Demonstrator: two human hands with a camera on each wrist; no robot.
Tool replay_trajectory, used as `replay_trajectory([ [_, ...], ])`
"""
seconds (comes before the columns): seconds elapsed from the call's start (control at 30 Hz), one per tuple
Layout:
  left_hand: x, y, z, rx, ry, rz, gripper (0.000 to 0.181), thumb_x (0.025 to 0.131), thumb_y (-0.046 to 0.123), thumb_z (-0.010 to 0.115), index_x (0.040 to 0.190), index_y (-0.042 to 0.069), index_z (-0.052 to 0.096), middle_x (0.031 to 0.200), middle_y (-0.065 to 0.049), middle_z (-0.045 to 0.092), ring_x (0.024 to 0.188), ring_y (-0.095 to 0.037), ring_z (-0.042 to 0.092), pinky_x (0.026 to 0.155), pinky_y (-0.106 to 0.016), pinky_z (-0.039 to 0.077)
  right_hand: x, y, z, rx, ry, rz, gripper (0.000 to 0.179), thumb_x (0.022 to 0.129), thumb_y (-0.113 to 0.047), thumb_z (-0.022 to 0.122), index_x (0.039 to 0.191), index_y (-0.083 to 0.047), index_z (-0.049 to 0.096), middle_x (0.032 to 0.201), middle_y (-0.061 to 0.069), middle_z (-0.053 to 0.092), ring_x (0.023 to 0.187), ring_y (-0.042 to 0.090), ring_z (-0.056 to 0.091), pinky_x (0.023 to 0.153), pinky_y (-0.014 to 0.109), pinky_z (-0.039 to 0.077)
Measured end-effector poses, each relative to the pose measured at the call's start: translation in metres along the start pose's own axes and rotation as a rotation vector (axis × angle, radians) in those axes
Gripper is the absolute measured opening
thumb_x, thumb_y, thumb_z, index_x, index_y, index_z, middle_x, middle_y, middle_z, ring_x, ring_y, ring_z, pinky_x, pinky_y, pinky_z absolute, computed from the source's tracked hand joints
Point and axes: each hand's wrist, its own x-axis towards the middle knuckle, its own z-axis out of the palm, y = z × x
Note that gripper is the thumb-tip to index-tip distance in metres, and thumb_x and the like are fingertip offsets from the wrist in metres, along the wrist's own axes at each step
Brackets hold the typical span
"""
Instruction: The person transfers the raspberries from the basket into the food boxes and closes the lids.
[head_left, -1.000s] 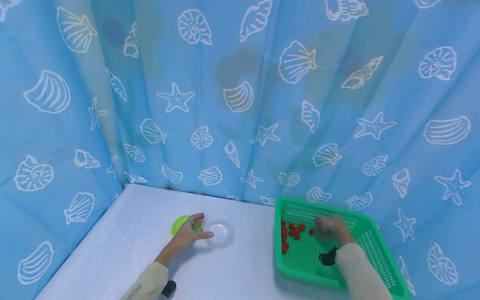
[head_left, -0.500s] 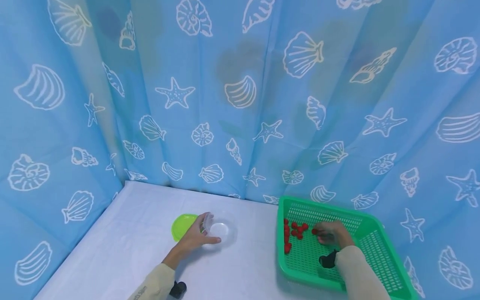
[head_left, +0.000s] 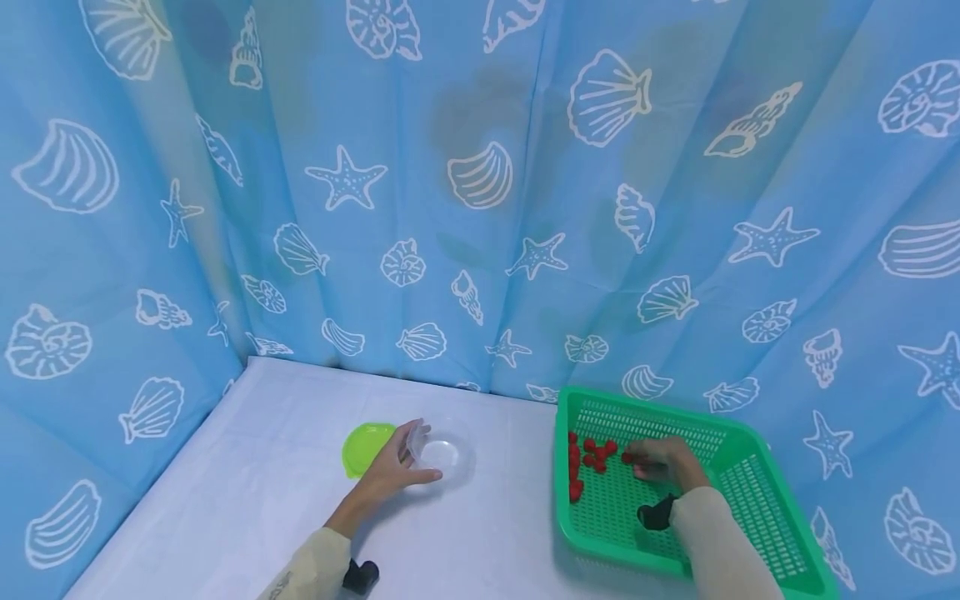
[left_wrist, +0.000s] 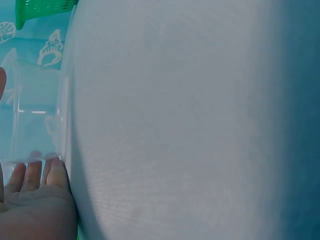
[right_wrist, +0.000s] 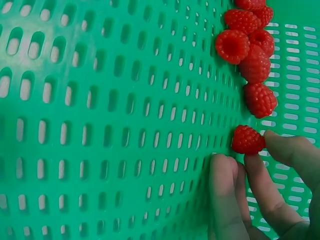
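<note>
In the right wrist view, my right hand (right_wrist: 280, 195) pinches a raspberry (right_wrist: 247, 139) between thumb and index finger, just above the floor of the green basket. Several more raspberries (right_wrist: 253, 62) lie in a cluster beyond it. The head view has the same hand inside the basket (head_left: 622, 560), right of the berries. My left hand (head_left: 393, 471) holds a clear plastic tub (head_left: 442, 454) on the white table, thumb on the near side and fingers at the back. The left wrist view gives the tub's side wall (left_wrist: 37, 110), with fingertips against it.
A lime-green lid (head_left: 365, 446) lies on the white table (head_left: 465, 542), just left of the left hand. The blue shell-print curtain (head_left: 420, 208) rises behind the table and along its left side. The basket's slotted walls surround the right hand.
My right hand has moved slightly left in the basket and taken a raspberry between its fingertips. My left hand has kept its hold on the tub. The head view has tilted down slightly.
</note>
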Motion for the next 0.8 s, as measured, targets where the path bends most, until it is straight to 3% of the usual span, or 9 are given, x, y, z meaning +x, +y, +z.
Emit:
replay_trajectory([
  [0.3,0.001,-0.002,0.000,0.006,-0.007,-0.002,0.095,0.073,0.026,0.087,0.150,0.014,0.032,0.151,-0.009,0.040,0.143,-0.029,0.029,0.111,-0.044,0.032,0.006,0.006,0.002,-0.020,0.015,-0.011,0.048,0.088,-0.009,0.068,0.123,0.018,0.051,0.092,0.020,0.062,0.066,0.021,0.070,0.067,0.036,0.060],
  [0.53,0.000,-0.003,0.002,-0.007,-0.016,0.005,0.093,0.073,0.027,0.087,0.149,0.015,0.034,0.151,-0.007,0.041,0.143,-0.028,0.030,0.111,-0.044,0.032,-0.001,0.005,0.003,-0.048,0.025,-0.033,0.047,0.090,-0.011,0.065,0.122,0.019,0.049,0.086,0.018,0.063,0.065,0.021,0.070,0.065,0.036,0.060],
  [0.8,-0.002,0.001,0.003,-0.007,-0.007,0.001,0.093,0.074,0.027,0.086,0.149,0.014,0.034,0.152,-0.008,0.040,0.143,-0.028,0.030,0.111,-0.044,0.031,-0.003,0.005,0.002,-0.001,0.026,-0.048,0.041,0.094,-0.009,0.058,0.123,0.019,0.049,0.084,0.019,0.064,0.067,0.023,0.070,0.068,0.036,0.060],
])
